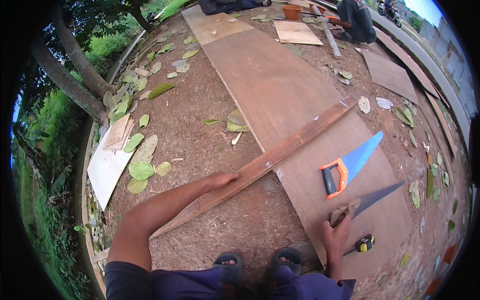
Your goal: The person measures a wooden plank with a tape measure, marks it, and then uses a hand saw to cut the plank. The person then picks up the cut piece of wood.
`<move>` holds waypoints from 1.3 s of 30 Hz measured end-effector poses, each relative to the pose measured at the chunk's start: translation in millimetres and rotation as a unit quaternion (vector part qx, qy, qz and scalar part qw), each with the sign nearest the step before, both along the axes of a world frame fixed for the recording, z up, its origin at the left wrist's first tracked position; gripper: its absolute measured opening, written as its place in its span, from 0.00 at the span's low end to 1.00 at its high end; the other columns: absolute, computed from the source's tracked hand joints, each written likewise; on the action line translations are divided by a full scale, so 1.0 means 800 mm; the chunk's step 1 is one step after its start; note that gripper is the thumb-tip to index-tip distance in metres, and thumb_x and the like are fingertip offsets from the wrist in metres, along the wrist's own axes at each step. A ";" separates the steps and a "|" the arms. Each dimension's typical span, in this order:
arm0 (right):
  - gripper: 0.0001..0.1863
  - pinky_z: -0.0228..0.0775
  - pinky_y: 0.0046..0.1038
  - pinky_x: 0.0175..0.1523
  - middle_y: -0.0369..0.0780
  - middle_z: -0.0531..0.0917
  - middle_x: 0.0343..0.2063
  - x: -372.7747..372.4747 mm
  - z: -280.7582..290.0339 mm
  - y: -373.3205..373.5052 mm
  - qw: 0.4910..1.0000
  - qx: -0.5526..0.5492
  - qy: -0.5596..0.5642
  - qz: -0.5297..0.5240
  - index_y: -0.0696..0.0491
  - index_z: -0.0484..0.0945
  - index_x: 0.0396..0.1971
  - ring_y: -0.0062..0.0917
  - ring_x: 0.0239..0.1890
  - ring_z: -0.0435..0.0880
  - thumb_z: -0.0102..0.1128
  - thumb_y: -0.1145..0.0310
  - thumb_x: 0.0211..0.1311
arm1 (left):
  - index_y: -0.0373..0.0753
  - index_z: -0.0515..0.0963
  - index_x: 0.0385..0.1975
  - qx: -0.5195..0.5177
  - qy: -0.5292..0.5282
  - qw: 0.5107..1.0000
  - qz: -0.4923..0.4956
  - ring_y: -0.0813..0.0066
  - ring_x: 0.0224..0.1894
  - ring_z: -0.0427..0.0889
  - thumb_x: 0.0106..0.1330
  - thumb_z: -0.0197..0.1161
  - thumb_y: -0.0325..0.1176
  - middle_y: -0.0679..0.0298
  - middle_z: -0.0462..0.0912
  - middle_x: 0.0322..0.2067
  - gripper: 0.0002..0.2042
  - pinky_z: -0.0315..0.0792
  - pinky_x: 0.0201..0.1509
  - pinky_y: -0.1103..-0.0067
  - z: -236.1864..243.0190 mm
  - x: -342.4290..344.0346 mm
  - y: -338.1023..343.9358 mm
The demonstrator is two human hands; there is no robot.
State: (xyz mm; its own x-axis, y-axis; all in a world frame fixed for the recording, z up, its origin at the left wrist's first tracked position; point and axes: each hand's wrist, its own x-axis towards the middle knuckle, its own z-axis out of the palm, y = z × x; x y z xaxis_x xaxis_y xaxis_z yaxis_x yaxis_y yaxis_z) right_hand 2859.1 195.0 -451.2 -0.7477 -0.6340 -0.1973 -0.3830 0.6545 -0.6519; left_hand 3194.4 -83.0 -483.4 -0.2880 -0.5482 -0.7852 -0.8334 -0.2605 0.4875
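A long reddish-brown wooden plank (295, 142) lies slantwise across a plywood sheet (265, 75), its near end running out past the sheet to the lower left. My left hand (223, 179) grips the plank's edge about midway. On the right, my right hand (336, 235) is closed round the wooden handle of an old handsaw (372, 200), whose dark blade points away to the right over the sheet. Just beyond it a second handsaw (352, 162), with blue blade and orange-black handle, lies flat. A black and yellow tape measure (365, 243) rests beside my right hand.
Scrap boards (107, 160) and large leaves lie on the ground at left, near tree trunks (82, 75). Two people sit or crouch at the far end, one by an orange bucket (292, 12). More plywood pieces (390, 75) lie at right, along a road.
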 end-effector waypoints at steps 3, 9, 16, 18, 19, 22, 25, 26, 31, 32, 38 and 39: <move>0.46 0.70 0.42 0.62 0.54 0.73 0.61 -0.007 0.016 0.016 0.976 -0.196 0.061 -0.073 0.61 0.52 0.73 0.46 0.62 0.76 0.63 0.70 0.56 | 0.35 0.69 0.69 0.027 0.021 0.999 0.015 0.46 0.75 0.60 0.70 0.52 0.60 0.41 0.61 0.72 0.38 0.51 0.79 0.58 0.002 -0.002 0.001; 0.44 0.71 0.38 0.62 0.50 0.65 0.66 -0.014 0.054 0.037 0.888 -0.432 -0.002 -0.160 0.59 0.52 0.75 0.39 0.59 0.75 0.62 0.67 0.61 | 0.31 0.77 0.60 -0.028 -0.003 0.996 0.083 0.46 0.68 0.70 0.64 0.57 0.61 0.41 0.73 0.64 0.37 0.62 0.70 0.58 -0.010 -0.008 0.019; 0.37 0.72 0.33 0.38 0.38 0.71 0.24 0.011 0.064 0.023 0.840 -0.526 -0.134 0.019 0.67 0.53 0.70 0.26 0.28 0.74 0.53 0.75 0.61 | 0.33 0.86 0.30 -0.099 -0.032 0.990 0.100 0.63 0.31 0.79 0.58 0.61 0.59 0.51 0.84 0.29 0.28 0.64 0.37 0.64 -0.041 -0.018 0.029; 0.35 0.66 0.27 0.32 0.36 0.69 0.24 0.024 0.056 0.017 0.816 -0.509 -0.262 0.081 0.65 0.57 0.69 0.21 0.25 0.70 0.54 0.74 0.62 | 0.36 0.85 0.24 -0.105 -0.044 0.987 0.112 0.67 0.25 0.76 0.57 0.62 0.59 0.55 0.82 0.21 0.27 0.60 0.33 0.65 -0.042 -0.019 0.030; 0.34 0.64 0.25 0.30 0.35 0.69 0.24 0.031 0.051 0.015 0.799 -0.493 -0.343 0.037 0.64 0.58 0.69 0.20 0.24 0.69 0.55 0.73 0.63 | 0.36 0.85 0.24 -0.106 -0.030 0.987 0.119 0.68 0.25 0.76 0.57 0.62 0.59 0.56 0.82 0.21 0.26 0.60 0.32 0.65 -0.041 -0.019 0.032; 0.33 0.67 0.24 0.31 0.36 0.76 0.28 0.053 0.032 0.016 0.825 -0.395 -0.391 0.098 0.64 0.61 0.69 0.18 0.26 0.74 0.58 0.66 0.69 | 0.36 0.85 0.24 -0.108 -0.015 0.984 0.143 0.69 0.24 0.75 0.57 0.62 0.59 0.58 0.81 0.20 0.26 0.60 0.32 0.66 -0.035 -0.019 0.036; 0.30 0.71 0.25 0.34 0.39 0.81 0.32 0.073 0.013 0.024 0.868 -0.325 -0.284 0.245 0.66 0.67 0.67 0.20 0.31 0.79 0.58 0.66 0.69 | 0.36 0.85 0.24 -0.106 0.000 0.982 0.156 0.70 0.23 0.74 0.57 0.62 0.58 0.58 0.81 0.20 0.26 0.60 0.31 0.67 -0.029 -0.019 0.039; 0.30 0.72 0.25 0.35 0.39 0.82 0.31 0.079 0.006 0.027 0.890 -0.265 -0.290 0.231 0.67 0.68 0.66 0.20 0.30 0.79 0.59 0.67 0.69 | 0.36 0.84 0.24 -0.102 0.005 0.982 0.159 0.70 0.23 0.74 0.57 0.63 0.58 0.59 0.81 0.20 0.25 0.61 0.31 0.67 -0.028 -0.020 0.039; 0.31 0.72 0.24 0.33 0.39 0.81 0.24 0.096 -0.016 0.040 0.882 -0.226 -0.200 0.363 0.68 0.69 0.65 0.19 0.25 0.78 0.62 0.68 0.65 | 0.32 0.85 0.27 -0.123 0.009 0.980 0.157 0.67 0.28 0.79 0.56 0.63 0.56 0.54 0.84 0.24 0.26 0.66 0.35 0.67 -0.022 -0.018 0.041; 0.31 0.72 0.24 0.32 0.39 0.79 0.22 0.098 -0.019 0.042 0.882 -0.209 -0.250 0.340 0.68 0.70 0.64 0.18 0.23 0.77 0.62 0.68 0.64 | 0.31 0.86 0.29 -0.127 -0.003 0.979 0.156 0.66 0.30 0.81 0.56 0.63 0.56 0.53 0.85 0.26 0.27 0.67 0.36 0.66 -0.022 -0.018 0.041; 0.32 0.74 0.27 0.35 0.44 0.83 0.27 0.098 -0.025 0.049 0.876 -0.182 -0.218 0.389 0.68 0.70 0.64 0.22 0.26 0.80 0.63 0.66 0.65 | 0.29 0.86 0.31 -0.149 -0.031 0.980 0.131 0.60 0.34 0.85 0.55 0.59 0.60 0.49 0.87 0.30 0.31 0.71 0.40 0.64 -0.026 -0.017 0.040; 0.32 0.74 0.27 0.35 0.44 0.83 0.28 0.098 -0.024 0.049 0.886 -0.148 -0.230 0.375 0.68 0.70 0.64 0.23 0.27 0.81 0.63 0.66 0.65 | 0.29 0.86 0.31 -0.155 -0.042 0.979 0.127 0.59 0.34 0.85 0.55 0.58 0.60 0.49 0.88 0.30 0.32 0.71 0.40 0.64 -0.028 -0.018 0.041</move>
State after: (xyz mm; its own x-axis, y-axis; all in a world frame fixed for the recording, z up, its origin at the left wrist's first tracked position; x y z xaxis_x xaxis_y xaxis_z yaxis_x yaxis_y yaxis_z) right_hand 2937.7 234.3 -470.8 0.0213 -0.9931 -0.1150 -0.2871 0.1041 -0.9522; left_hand 3180.0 -50.3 -505.5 -0.0523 -0.8093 -0.5851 -0.8015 -0.3155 0.5080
